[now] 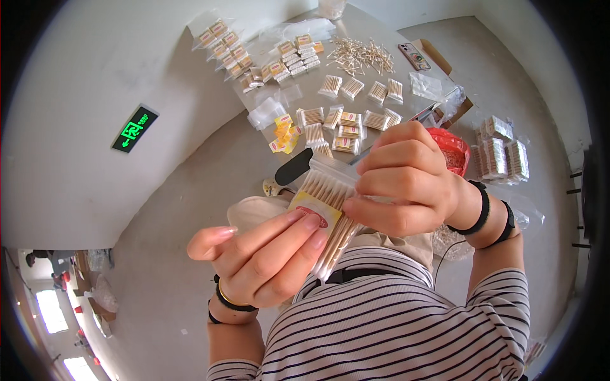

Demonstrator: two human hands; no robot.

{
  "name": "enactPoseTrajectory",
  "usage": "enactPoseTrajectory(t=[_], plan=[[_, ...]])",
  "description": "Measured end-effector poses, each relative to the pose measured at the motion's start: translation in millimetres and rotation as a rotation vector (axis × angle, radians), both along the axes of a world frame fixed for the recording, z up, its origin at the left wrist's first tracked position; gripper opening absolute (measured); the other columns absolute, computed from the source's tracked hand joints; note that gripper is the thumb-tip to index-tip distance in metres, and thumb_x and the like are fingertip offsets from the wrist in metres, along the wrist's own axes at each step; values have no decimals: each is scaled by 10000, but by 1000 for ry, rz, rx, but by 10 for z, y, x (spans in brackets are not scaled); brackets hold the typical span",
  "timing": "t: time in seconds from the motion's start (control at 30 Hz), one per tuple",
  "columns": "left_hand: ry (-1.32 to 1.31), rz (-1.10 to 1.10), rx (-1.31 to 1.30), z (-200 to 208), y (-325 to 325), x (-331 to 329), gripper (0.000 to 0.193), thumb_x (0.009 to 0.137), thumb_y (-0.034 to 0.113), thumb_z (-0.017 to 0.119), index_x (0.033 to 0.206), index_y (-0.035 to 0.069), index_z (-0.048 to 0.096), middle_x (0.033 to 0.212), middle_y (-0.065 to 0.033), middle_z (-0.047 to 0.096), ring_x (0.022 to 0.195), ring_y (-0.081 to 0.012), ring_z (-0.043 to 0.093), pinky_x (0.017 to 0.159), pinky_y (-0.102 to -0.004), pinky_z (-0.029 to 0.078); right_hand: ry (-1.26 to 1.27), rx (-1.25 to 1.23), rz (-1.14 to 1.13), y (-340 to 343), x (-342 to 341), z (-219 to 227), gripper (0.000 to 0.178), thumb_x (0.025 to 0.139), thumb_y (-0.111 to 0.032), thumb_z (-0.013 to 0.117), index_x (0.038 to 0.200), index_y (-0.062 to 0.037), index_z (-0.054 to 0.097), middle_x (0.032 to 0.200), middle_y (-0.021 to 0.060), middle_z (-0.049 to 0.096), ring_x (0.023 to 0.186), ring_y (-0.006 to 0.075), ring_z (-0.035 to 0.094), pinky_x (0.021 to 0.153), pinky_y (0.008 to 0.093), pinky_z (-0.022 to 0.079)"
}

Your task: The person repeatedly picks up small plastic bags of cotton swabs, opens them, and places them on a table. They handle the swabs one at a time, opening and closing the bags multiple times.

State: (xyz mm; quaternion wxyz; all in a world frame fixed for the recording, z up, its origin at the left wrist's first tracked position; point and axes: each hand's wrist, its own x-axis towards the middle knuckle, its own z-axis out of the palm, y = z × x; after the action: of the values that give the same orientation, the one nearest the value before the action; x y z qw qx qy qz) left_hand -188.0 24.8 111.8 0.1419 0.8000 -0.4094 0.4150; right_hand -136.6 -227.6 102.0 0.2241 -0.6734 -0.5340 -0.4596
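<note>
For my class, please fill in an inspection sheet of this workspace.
Surface: grey table, bearing small swab packs and a heap of loose swabs.
Job's things: bag of cotton swabs with a yellow card.
Clutter: phone, plastic bags.
Hands: left hand has fingers on the card; right hand grips the bag's edge.
Cables: thin dark line near the waist, perhaps a cord.
Surroundings: green lit sign on the wall; red bag at right.

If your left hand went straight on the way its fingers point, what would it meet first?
The bag of cotton swabs: the left hand is touching its front. Past that, the right hand seems next in line, though depth is hard to judge from this one view.
</note>
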Motion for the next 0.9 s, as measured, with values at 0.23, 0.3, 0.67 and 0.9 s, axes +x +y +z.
enactPoseTrajectory(t=[0.23, 0.3, 0.67, 0.9], plan=[[9, -45, -88, -56, 18, -5, 153, 977, 186, 661, 1107, 263, 638, 1079, 153, 736, 942, -13, 715, 1045, -331, 287, 185, -11, 5, -53, -35, -3, 183, 925, -202, 729, 1071, -92, 724, 997, 40, 638, 901, 220, 616, 762, 372, 504], [56, -78, -73, -58, 45, 14, 203, 946, 181, 714, 1123, 241, 635, 1080, 128, 740, 921, -28, 719, 1036, -338, 301, 264, -28, 9, -89, -58, 14, 206, 933, -226, 739, 1080, -83, 725, 1008, 46, 643, 908, 224, 615, 773, 368, 497], [773, -198, -805, -417, -137, 288, 371, 835, 186, 886, 1109, 26, 694, 1022, -83, 734, 852, -172, 686, 774, -280, 530, 1447, 535, 372, 180, -123, -410, 290, 925, -125, 786, 1147, -21, 631, 1104, 40, 652, 1077, 128, 584, 972, 297, 447], [772, -77, -833, -325, -189, 263, 269, 839, 155, 860, 1051, 39, 741, 978, -61, 755, 801, -144, 695, 802, -279, 539, 1507, 782, 559, 398, -176, -484, 255, 1012, -104, 679, 1236, -4, 610, 1156, 46, 671, 1097, 128, 620, 991, 315, 481]])
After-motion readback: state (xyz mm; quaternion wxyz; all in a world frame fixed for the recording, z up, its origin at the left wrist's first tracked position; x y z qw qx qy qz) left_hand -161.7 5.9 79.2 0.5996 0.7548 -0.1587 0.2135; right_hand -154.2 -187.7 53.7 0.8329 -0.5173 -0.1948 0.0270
